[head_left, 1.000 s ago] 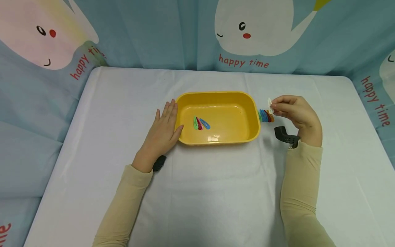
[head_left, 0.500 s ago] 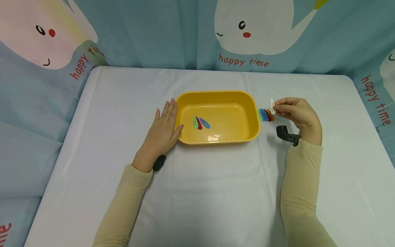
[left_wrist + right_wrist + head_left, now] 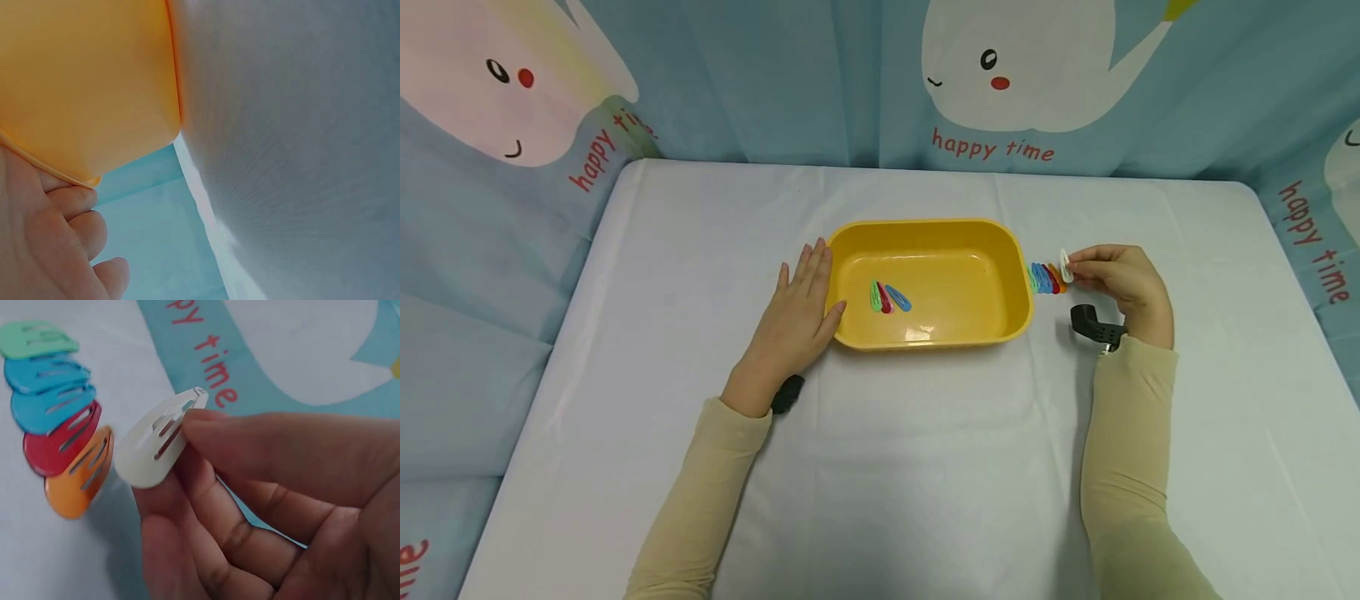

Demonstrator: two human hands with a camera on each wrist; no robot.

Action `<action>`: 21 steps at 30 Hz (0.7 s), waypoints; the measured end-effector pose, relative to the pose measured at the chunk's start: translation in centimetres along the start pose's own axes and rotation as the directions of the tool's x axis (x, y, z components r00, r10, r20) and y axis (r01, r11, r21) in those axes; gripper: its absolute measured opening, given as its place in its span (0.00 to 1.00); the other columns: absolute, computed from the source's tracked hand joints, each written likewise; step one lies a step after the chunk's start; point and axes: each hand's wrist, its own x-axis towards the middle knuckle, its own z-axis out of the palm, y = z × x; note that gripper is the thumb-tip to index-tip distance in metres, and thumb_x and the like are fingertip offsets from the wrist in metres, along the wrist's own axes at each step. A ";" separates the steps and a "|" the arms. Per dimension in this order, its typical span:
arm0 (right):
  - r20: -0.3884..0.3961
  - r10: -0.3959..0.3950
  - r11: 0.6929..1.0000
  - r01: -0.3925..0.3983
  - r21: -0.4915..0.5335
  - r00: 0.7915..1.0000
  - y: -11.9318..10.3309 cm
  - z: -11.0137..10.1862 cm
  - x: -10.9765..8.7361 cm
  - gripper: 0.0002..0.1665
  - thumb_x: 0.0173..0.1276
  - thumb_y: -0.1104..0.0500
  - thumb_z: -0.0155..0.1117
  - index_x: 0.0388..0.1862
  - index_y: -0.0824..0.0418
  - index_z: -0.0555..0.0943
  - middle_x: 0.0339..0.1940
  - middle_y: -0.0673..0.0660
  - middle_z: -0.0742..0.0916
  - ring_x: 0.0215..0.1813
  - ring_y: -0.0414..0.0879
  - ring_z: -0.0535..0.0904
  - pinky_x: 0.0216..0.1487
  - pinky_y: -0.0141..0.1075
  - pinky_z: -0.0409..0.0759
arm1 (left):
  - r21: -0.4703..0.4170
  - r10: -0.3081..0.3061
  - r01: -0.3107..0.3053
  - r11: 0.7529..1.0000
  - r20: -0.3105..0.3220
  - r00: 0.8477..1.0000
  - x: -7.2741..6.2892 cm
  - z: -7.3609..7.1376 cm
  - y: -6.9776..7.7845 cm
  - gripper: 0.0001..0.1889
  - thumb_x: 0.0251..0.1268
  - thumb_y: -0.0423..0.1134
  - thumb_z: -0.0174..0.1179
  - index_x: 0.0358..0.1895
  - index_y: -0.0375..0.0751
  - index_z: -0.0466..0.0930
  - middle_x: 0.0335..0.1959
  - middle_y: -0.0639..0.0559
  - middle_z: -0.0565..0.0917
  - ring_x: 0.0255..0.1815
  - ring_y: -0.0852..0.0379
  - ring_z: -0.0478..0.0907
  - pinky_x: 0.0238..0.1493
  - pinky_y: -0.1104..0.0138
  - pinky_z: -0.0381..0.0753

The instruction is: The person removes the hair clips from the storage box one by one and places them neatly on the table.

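Note:
Between thumb and fingertips, my right hand (image 3: 1123, 279) pinches a white snap hair clip (image 3: 153, 440), held just right of a row of clips on the table. That row runs from a green clip (image 3: 37, 340) through two blue clips (image 3: 53, 409) and a red clip (image 3: 59, 447) to an orange clip (image 3: 78, 478). My left hand (image 3: 790, 321) rests with straight fingers on the left rim of a yellow basin (image 3: 970, 292). Inside the basin lie a green clip (image 3: 876, 297), a red-pink clip (image 3: 884, 300) and a blue clip (image 3: 898, 297).
A white cloth (image 3: 910, 467) covers the table. Behind it hangs a blue curtain (image 3: 790, 92) with whale prints. Black wrist camera mounts (image 3: 1093, 325) sit at both wrists. The row of clips lies close against the basin's right side.
My right hand has lowered slightly with the white hair clip, after a small shift to the right, and is nearer the table beside the orange clip. My left hand has stayed on the basin.

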 end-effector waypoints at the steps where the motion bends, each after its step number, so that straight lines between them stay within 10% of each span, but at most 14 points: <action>1: -0.011 0.002 1.000 -0.002 -0.015 1.000 0.1 0.0 0.0 0.17 0.65 0.63 0.63 0.20 0.45 0.85 0.24 0.41 0.84 0.28 0.34 0.77 0.35 0.24 0.79 | 0.001 0.000 0.000 1.000 -0.001 1.000 0.0 0.0 0.0 0.36 0.75 0.48 0.39 0.74 0.30 0.37 0.76 0.41 0.39 0.76 0.46 0.36 0.71 0.49 0.35; 21: -0.177 -0.036 0.923 -0.036 -0.383 0.984 0.3 1.2 0.5 0.11 0.62 0.59 0.66 0.35 0.68 0.85 0.18 0.43 0.80 0.27 0.42 0.73 0.29 0.32 0.73 | -0.005 -0.005 0.005 1.000 0.006 1.000 -0.1 0.0 0.0 0.35 0.75 0.48 0.39 0.74 0.30 0.37 0.76 0.41 0.39 0.76 0.49 0.32 0.71 0.50 0.34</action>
